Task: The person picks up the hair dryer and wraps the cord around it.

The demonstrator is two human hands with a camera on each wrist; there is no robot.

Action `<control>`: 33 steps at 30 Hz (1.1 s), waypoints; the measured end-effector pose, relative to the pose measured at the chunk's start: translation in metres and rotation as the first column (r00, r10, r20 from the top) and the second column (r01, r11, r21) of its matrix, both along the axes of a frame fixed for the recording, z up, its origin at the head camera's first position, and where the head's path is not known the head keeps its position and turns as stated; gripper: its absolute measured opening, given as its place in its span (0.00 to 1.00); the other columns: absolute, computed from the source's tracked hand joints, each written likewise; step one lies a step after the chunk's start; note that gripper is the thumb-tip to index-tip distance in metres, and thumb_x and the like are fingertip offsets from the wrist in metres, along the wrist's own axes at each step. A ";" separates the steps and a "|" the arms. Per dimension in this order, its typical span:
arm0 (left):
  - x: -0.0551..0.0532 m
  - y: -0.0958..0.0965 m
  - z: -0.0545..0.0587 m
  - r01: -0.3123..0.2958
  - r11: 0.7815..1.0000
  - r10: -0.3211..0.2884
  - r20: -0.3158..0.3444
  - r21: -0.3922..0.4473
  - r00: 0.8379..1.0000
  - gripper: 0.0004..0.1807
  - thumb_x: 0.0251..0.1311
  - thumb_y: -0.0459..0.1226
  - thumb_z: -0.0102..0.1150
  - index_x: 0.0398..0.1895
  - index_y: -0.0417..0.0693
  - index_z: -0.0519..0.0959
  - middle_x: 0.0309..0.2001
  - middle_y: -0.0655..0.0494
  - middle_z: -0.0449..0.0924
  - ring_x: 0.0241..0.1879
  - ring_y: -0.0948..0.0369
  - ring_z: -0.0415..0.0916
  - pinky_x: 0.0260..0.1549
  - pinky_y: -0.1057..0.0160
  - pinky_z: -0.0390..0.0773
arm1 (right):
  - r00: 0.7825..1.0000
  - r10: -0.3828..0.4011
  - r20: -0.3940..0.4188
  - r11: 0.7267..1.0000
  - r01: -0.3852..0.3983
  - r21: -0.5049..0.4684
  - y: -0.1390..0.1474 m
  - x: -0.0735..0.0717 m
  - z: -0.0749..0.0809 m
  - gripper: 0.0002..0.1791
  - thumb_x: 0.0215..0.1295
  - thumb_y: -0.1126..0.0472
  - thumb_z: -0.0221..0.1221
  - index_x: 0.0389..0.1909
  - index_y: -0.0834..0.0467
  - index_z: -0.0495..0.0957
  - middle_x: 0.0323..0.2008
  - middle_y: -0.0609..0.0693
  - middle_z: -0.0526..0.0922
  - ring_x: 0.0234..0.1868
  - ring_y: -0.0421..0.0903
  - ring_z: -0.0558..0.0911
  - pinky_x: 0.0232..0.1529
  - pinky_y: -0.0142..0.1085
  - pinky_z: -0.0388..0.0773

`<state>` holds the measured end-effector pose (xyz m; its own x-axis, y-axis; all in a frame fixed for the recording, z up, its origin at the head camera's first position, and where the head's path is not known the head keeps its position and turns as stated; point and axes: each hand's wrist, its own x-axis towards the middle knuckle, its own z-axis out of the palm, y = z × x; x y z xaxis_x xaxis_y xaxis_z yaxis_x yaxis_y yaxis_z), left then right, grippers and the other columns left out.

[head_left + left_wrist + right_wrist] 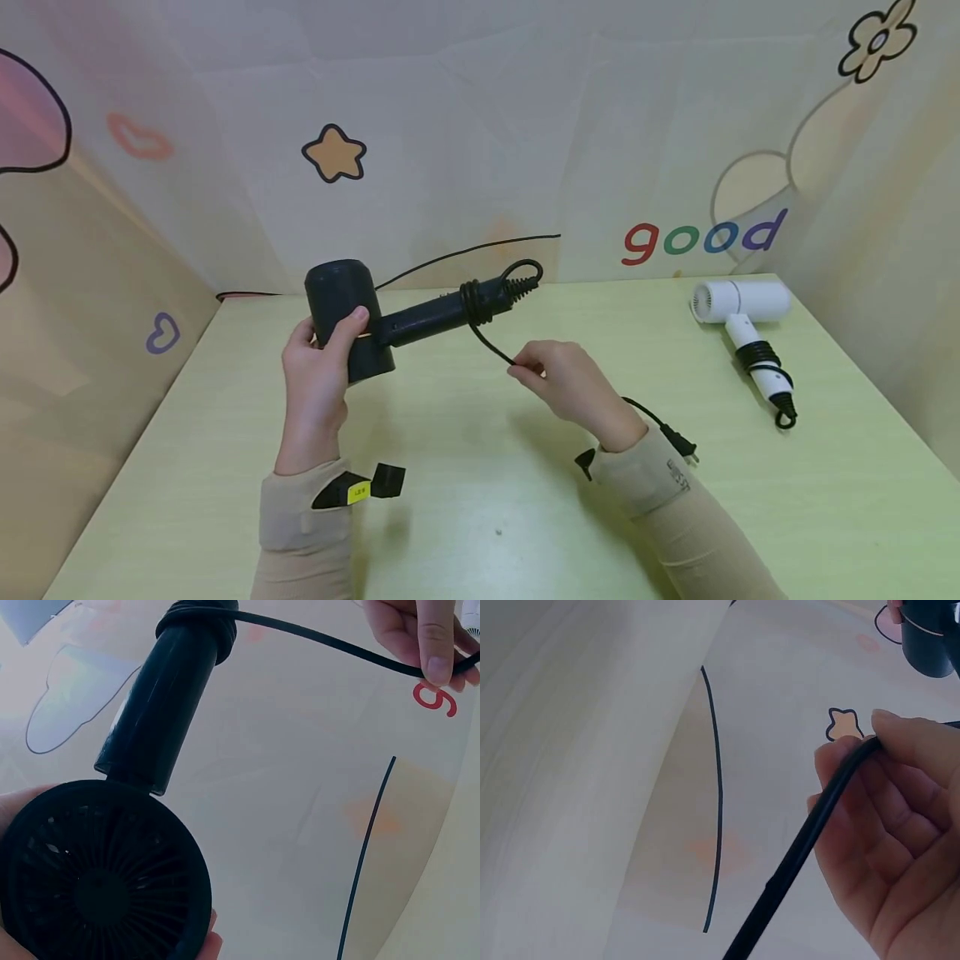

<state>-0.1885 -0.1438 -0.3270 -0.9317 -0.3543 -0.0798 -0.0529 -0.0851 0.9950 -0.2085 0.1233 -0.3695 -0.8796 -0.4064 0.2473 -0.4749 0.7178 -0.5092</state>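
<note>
A black hair dryer (341,292) is held up over the table, its handle pointing right. My left hand (318,375) grips the dryer's barrel, thumb across the front; the round vented end (105,877) faces the left wrist camera. Several turns of black power cord (476,302) wrap the handle near its ribbed end. From the wrap a length of cord runs down to my right hand (566,383), which pinches it between thumb and fingers (911,746). Past the right wrist, the cord's loose end carries a two-pin plug (678,442).
A white hair dryer (757,302) lies at the table's right side, black cord wound round its handle. The pale table (465,517) meets a printed backdrop (465,150) with a star, hearts and the word "good". A curved black line (480,247) shows on the backdrop.
</note>
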 end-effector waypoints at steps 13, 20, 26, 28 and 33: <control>0.003 0.001 0.002 0.134 0.991 -0.132 0.067 -0.027 0.989 0.36 0.57 0.53 0.61 0.64 0.45 0.62 0.53 0.48 0.69 0.48 0.53 0.76 0.40 0.63 0.81 | 0.991 -0.042 -0.125 0.997 0.033 -0.070 0.007 -0.004 0.000 0.04 0.60 0.61 0.63 0.34 0.56 0.83 0.30 0.46 0.84 0.30 0.41 0.81 0.30 0.32 0.76; 0.004 0.001 0.003 0.221 0.974 -0.218 0.057 -0.051 0.974 0.34 0.58 0.50 0.60 0.63 0.42 0.63 0.50 0.47 0.72 0.40 0.61 0.80 0.38 0.65 0.81 | 0.987 -0.091 -0.130 0.995 0.084 -0.057 0.009 -0.007 0.001 0.07 0.59 0.59 0.64 0.35 0.59 0.84 0.29 0.50 0.85 0.27 0.43 0.80 0.29 0.34 0.77; 0.006 0.001 0.002 0.295 0.953 -0.292 0.047 -0.072 0.955 0.30 0.59 0.47 0.60 0.60 0.41 0.66 0.39 0.54 0.76 0.34 0.64 0.81 0.37 0.64 0.81 | 0.979 -0.104 -0.176 0.993 0.093 -0.072 0.015 -0.006 0.003 0.05 0.56 0.68 0.64 0.35 0.61 0.82 0.31 0.53 0.85 0.29 0.46 0.82 0.35 0.41 0.80; 0.006 0.001 0.002 0.311 0.947 -0.308 0.045 -0.083 0.950 0.29 0.59 0.46 0.61 0.59 0.40 0.67 0.35 0.56 0.77 0.33 0.63 0.81 0.37 0.64 0.81 | 0.981 -0.092 -0.171 0.990 0.072 -0.119 0.017 -0.005 0.005 0.06 0.56 0.71 0.62 0.35 0.60 0.83 0.33 0.53 0.86 0.33 0.48 0.83 0.39 0.43 0.81; 0.004 0.000 -0.002 0.371 0.921 -0.368 0.050 -0.118 0.929 0.28 0.59 0.43 0.60 0.60 0.41 0.68 0.38 0.54 0.77 0.36 0.61 0.80 0.40 0.63 0.80 | 0.980 -0.037 -0.193 0.974 -0.008 -0.225 0.021 -0.003 0.009 0.05 0.60 0.66 0.62 0.37 0.61 0.83 0.33 0.52 0.85 0.30 0.45 0.83 0.34 0.39 0.81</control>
<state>-0.1841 -0.1442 -0.3288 -0.9964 0.0059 -0.0842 -0.0836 0.0686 0.9941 -0.2111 0.1445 -0.3602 -0.8106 -0.3090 0.4974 -0.5712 0.6039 -0.5559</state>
